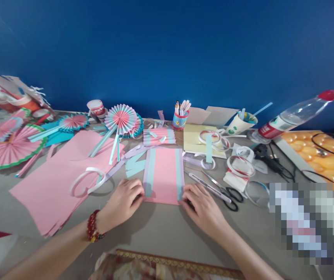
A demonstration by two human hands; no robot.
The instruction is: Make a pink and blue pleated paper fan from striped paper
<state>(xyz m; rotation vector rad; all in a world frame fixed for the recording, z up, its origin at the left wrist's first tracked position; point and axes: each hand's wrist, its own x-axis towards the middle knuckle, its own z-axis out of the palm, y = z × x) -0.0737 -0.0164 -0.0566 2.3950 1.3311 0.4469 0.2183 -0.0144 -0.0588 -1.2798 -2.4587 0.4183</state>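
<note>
A pink paper sheet [168, 175] lies in front of me, with pale blue and lavender strips running along both side edges. My left hand [126, 200] has its fingers curled and pinches the near left corner. On the other side my right hand [200, 204] holds the near right corner, thumb and fingers together. Just beyond the sheet is a pleated pink paper piece [158, 137] with blue and lavender edges. A white utility knife [210, 188] and black-handled scissors [232, 196] lie right of the sheet, near my right hand.
Large pink sheets [56, 182] are stacked at left, near folded paper fans [120, 118]. A pen cup [180, 118] stands at the back. Tape rolls [240, 166], a paper cup [240, 123] and a tilted-looking plastic bottle [292, 118] occupy the right. A blue wall [167, 50] rises behind.
</note>
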